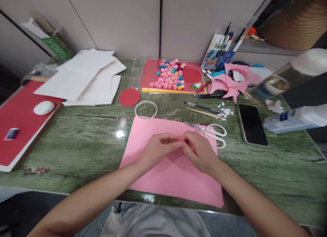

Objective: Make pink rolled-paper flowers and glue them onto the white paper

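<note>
Over a stack of pink paper (163, 175), my left hand (160, 146) and my right hand (200, 150) meet fingertip to fingertip. Between them they pinch a small pink paper piece (181, 139), curled or rolled; the fingers cover most of it. White-handled scissors (216, 136) lie just beyond my right hand, partly on the paper. A ring of clear tape (146, 110) rests at the paper's far edge, beside a red paper circle (129, 97).
Behind, small pink, blue and yellow pieces (170, 75) are heaped on a red sheet (150, 72). A pen (201, 107), paper scraps, a phone (252, 124) and bottles (281, 77) occupy the right. White sheets (84, 73) and a red board (20, 117) lie left.
</note>
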`<state>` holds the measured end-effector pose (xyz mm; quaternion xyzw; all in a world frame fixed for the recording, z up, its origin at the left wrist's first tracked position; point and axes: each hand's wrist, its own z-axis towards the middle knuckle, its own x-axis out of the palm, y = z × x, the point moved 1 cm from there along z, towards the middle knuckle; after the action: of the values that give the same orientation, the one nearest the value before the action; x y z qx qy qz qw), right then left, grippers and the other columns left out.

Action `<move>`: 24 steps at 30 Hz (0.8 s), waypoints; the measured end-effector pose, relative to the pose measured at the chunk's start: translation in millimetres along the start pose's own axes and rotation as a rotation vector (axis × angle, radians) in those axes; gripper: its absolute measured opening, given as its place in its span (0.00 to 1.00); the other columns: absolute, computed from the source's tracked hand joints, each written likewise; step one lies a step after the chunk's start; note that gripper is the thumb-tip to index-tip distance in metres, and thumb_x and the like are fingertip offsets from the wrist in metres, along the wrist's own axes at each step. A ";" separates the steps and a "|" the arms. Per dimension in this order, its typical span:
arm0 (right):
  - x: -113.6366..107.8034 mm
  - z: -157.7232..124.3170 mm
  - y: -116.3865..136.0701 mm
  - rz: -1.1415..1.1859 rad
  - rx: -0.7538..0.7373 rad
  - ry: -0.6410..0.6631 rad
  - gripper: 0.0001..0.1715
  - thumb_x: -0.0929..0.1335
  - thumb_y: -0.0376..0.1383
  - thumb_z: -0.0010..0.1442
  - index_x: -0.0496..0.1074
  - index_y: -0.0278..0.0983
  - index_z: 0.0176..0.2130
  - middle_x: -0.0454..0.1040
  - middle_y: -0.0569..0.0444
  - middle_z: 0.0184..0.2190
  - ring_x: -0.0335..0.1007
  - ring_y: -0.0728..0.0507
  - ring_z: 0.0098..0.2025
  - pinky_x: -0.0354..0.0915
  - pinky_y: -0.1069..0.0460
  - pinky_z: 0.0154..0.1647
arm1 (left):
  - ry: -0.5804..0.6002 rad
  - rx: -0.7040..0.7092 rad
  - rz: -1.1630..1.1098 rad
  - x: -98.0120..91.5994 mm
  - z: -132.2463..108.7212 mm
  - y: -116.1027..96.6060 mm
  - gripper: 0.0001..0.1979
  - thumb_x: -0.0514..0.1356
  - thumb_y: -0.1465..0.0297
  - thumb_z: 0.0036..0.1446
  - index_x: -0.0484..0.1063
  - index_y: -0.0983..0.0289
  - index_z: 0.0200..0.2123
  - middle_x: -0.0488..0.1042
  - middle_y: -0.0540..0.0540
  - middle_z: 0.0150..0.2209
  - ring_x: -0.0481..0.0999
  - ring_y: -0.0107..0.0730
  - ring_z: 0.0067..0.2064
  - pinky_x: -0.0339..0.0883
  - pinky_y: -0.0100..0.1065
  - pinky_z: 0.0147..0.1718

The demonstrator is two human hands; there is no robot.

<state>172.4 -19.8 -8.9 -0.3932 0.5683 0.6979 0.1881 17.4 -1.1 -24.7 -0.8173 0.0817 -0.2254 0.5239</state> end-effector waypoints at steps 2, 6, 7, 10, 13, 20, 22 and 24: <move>0.1 0.1 -0.4 -0.027 -0.017 -0.003 0.06 0.59 0.34 0.57 0.58 0.38 0.28 0.63 0.56 0.23 0.56 0.46 0.28 0.52 0.51 0.31 | -0.013 -0.043 -0.056 -0.3 1.5 2.4 0.12 0.65 0.65 0.43 0.76 0.66 0.32 0.77 0.55 0.34 0.74 0.32 0.37 0.65 0.34 0.40; 0.6 0.5 -0.6 -0.026 -0.017 0.004 0.09 0.59 0.35 0.59 0.58 0.38 0.27 0.63 0.55 0.23 0.57 0.46 0.28 0.52 0.51 0.32 | -0.006 -0.061 -0.090 -0.6 2.5 4.2 0.11 0.64 0.65 0.45 0.76 0.67 0.30 0.77 0.55 0.31 0.73 0.29 0.33 0.65 0.32 0.36; 0.7 0.6 -0.1 -0.024 -0.011 0.003 0.09 0.59 0.36 0.59 0.58 0.38 0.27 0.63 0.56 0.23 0.57 0.46 0.28 0.52 0.51 0.32 | 0.000 -0.054 -0.085 -0.8 2.5 4.2 0.10 0.64 0.65 0.46 0.76 0.67 0.30 0.77 0.54 0.31 0.72 0.29 0.33 0.65 0.31 0.35; -1.4 0.9 1.3 -0.013 0.000 0.007 0.09 0.59 0.37 0.59 0.60 0.38 0.27 0.64 0.56 0.23 0.57 0.47 0.28 0.52 0.51 0.32 | 0.011 -0.024 -0.061 -1.8 2.5 3.1 0.10 0.62 0.65 0.48 0.75 0.67 0.30 0.75 0.52 0.29 0.71 0.25 0.30 0.63 0.28 0.33; -11.7 2.6 -2.9 0.021 0.021 0.008 0.09 0.60 0.38 0.59 0.62 0.38 0.29 0.67 0.56 0.25 0.60 0.47 0.28 0.53 0.52 0.32 | 0.000 -0.034 -0.056 -2.9 2.8 1.6 0.12 0.61 0.63 0.49 0.74 0.68 0.30 0.74 0.53 0.28 0.70 0.25 0.29 0.62 0.28 0.32; -45.8 14.0 -60.0 -0.325 0.179 -0.285 0.10 0.61 0.39 0.59 0.67 0.36 0.35 0.71 0.51 0.30 0.64 0.44 0.33 0.55 0.50 0.34 | 0.007 -0.087 -0.088 -5.6 4.3 2.9 0.13 0.61 0.62 0.49 0.72 0.68 0.30 0.74 0.54 0.29 0.70 0.25 0.30 0.61 0.28 0.33; -45.8 16.6 -76.3 -0.559 0.192 -0.318 0.14 0.61 0.38 0.58 0.68 0.34 0.42 0.71 0.46 0.37 0.62 0.39 0.40 0.53 0.48 0.37 | 0.014 -0.084 -0.075 -6.2 4.3 3.3 0.13 0.61 0.62 0.49 0.72 0.68 0.30 0.74 0.53 0.28 0.69 0.23 0.29 0.61 0.28 0.32; -42.7 17.7 -86.5 -0.724 0.212 -0.325 0.17 0.60 0.36 0.59 0.66 0.34 0.47 0.71 0.45 0.41 0.59 0.36 0.44 0.51 0.46 0.38 | 0.018 -0.078 -0.056 -6.5 3.6 2.7 0.13 0.61 0.62 0.49 0.72 0.68 0.29 0.73 0.53 0.27 0.69 0.23 0.28 0.60 0.27 0.31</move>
<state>254.3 29.2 -31.3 -0.4309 0.4248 0.5773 0.5483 13.5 3.1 -30.2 -0.8371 0.0722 -0.2438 0.4843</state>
